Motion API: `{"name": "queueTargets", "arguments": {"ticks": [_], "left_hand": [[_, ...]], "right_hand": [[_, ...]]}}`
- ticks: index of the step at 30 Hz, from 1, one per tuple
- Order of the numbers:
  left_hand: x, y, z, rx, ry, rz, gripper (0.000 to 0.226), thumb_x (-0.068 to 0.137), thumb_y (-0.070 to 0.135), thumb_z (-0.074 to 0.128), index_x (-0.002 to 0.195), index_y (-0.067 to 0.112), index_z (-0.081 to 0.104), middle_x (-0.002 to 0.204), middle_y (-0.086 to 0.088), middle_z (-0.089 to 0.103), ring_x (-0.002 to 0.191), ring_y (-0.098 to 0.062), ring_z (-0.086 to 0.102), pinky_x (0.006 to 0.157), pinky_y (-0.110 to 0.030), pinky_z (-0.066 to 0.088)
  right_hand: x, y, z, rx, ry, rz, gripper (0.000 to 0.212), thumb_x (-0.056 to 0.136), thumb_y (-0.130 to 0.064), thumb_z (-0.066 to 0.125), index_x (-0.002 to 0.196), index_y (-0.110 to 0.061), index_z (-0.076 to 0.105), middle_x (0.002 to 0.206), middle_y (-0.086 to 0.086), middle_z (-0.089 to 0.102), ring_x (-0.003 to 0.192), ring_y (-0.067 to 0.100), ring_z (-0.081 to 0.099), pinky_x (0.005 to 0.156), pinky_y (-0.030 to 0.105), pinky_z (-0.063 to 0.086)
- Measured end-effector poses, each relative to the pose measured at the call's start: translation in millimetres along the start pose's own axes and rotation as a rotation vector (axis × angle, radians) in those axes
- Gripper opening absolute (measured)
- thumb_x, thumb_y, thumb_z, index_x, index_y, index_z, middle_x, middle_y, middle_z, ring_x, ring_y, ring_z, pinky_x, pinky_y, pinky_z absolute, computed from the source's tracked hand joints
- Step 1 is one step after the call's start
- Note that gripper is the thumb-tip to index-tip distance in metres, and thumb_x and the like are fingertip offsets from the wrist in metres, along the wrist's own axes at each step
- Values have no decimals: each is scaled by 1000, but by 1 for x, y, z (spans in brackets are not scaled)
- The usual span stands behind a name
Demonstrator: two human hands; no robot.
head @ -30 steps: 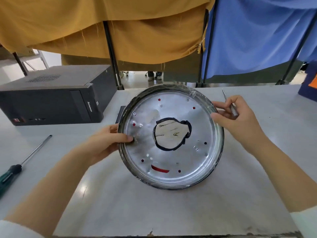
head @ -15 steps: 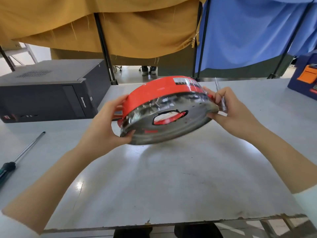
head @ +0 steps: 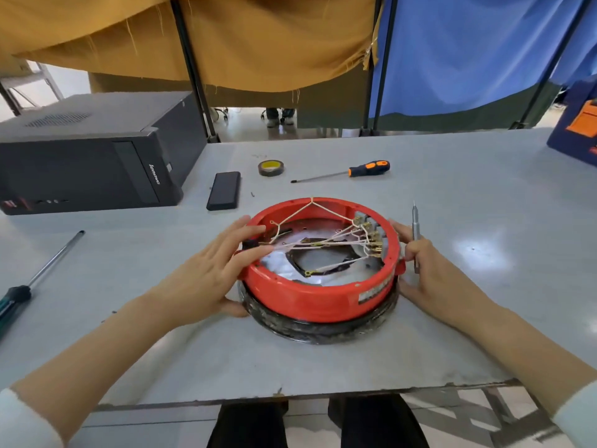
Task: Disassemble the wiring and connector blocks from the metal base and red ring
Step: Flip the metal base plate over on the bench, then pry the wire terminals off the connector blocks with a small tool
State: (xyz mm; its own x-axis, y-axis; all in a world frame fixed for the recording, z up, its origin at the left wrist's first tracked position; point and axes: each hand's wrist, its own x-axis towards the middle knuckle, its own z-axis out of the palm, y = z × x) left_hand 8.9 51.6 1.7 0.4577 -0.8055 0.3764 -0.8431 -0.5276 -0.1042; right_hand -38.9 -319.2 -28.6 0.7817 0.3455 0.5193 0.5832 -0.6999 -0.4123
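Left hand [head: 210,279] fingers spread, steadying round red plastic ring [head: 318,295]; right hand [head: 429,276] pinching slim silver screwdriver [head: 415,234]. Best keeping ring pinned while loosening brass connector blocks [head: 371,237].

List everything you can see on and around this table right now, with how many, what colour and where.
red ring: one, red, centre of table, open side up, on the metal base
metal base: one, dark rim, under the ring
wires: several, cream, strung across inside the ring
connector blocks: a cluster, brass terminals, inside the ring's right wall
computer case: one, black, far left
flat black box: one, beside the case
tape roll: one, yellow core, far centre
screwdriver: one, orange and black, far centre right
long screwdriver: one, dark green handle, left edge
curtains: mustard and blue, behind
left hand: on the ring's left side
right hand: at the right side, grip on a thin grey tool
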Motion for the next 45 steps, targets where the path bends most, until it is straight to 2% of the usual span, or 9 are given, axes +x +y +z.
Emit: {"name": "queueTargets", "arguments": {"ticks": [5, 11, 16, 19, 24, 32, 34, 38, 45], "left_hand": [[-10, -2, -18, -99, -220, -235, 103, 75, 16, 75, 140, 52, 4, 151, 16, -3, 96, -21, 60, 72, -38, 56], [-1, 3, -12, -658, -15, -478, 94, 75, -18, 40, 133, 54, 23, 143, 25, 26, 128, 3, 39, 100, -18, 37], [38, -12, 5, -1137, 235, -903, 40, 95, 20, 50, 127, 43, 45, 127, 16, 55, 113, -2, 55, 96, -27, 43], [58, -5, 16, -1306, 233, -1056, 37, 93, 32, 52, 129, 38, 48, 113, 7, 65, 92, -6, 66, 76, -22, 51], [57, 5, 11, -1170, 163, -1034, 35, 94, 22, 53, 128, 31, 51, 111, 5, 64, 95, -9, 63, 77, -21, 47], [84, 2, -9, -986, 58, -941, 30, 92, 33, 56, 122, 36, 52, 122, 13, 57, 109, -5, 56, 92, -22, 42], [98, 0, -7, -928, 15, -900, 31, 93, 29, 54, 125, 31, 53, 125, 9, 57, 111, -7, 54, 94, -22, 38], [111, 0, -4, -874, -133, -845, 31, 98, 24, 47, 128, 24, 54, 123, 4, 59, 107, -9, 55, 89, -18, 38], [93, 13, -6, -785, -179, -909, 19, 95, 23, 47, 112, 25, 56, 106, 6, 63, 95, -13, 61, 81, -26, 48]], "right_hand": [[2, 4, -7, -32, -129, 30, 57, 82, -7, 64, 101, -45, 26, 158, -18, 13, 136, 6, 36, 87, 3, 31], [7, 3, -27, -20, -210, 149, 62, 78, 11, 47, 94, -45, 26, 154, -29, 12, 138, -5, 28, 102, 19, 31], [29, -24, -37, 269, -14, 409, 31, 88, -16, 57, 88, -34, 31, 132, -12, 50, 116, 2, 55, 82, 18, 45], [43, -39, -30, 315, -134, 563, 43, 80, -35, 71, 89, -29, 29, 124, -11, 53, 109, 6, 58, 75, 19, 49], [64, -38, -34, 140, -306, 657, 37, 84, -12, 62, 92, -25, 28, 102, 15, 60, 75, 21, 60, 68, 38, 52], [88, -35, -30, 197, -360, 516, 30, 87, -3, 56, 96, -23, 35, 146, 14, 40, 131, 21, 46, 97, 32, 44], [83, -38, -25, 75, -288, 542, 29, 84, -9, 58, 97, -21, 36, 124, 20, 57, 115, 30, 58, 92, 43, 49], [71, -44, -23, -77, -283, 584, 30, 79, -9, 59, 94, -20, 36, 74, 4, 55, 61, 15, 52, 49, 29, 35], [77, -34, -31, -93, -351, 490, 30, 83, 6, 43, 93, -21, 37, 78, 4, 49, 66, 15, 46, 56, 26, 36]]}}
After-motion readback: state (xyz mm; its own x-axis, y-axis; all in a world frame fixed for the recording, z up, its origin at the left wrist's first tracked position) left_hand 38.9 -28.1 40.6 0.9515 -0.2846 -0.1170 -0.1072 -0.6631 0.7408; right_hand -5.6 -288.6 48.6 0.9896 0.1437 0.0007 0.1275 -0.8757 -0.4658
